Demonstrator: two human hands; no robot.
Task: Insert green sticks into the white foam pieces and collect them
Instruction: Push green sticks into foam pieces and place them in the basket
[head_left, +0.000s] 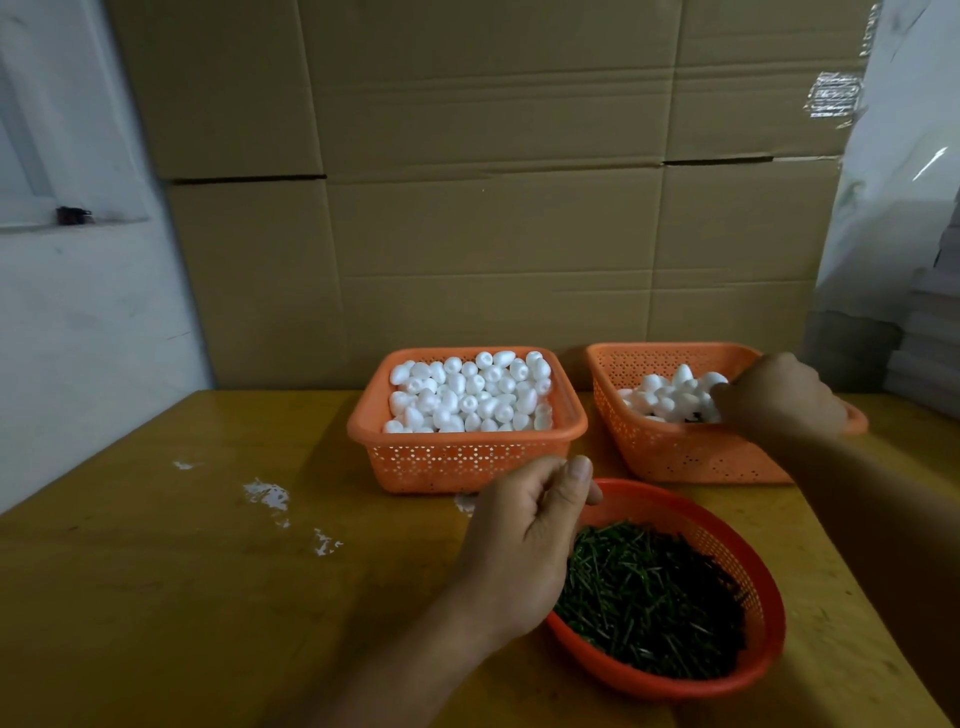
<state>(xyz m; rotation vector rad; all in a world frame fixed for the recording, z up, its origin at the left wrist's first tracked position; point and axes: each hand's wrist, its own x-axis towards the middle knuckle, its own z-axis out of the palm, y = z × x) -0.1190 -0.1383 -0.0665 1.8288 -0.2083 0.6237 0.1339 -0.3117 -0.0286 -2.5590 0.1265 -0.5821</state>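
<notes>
Three unlabelled orange baskets (462, 462), foam pieces (467, 395)

Orange perforated baskets (462, 457), white foam pieces (467, 395), green sticks (649, 597), yellow table (182, 571).

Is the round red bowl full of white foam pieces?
No, the round red bowl holds a heap of green sticks; the white foam pieces sit in the square orange baskets behind it.
</notes>
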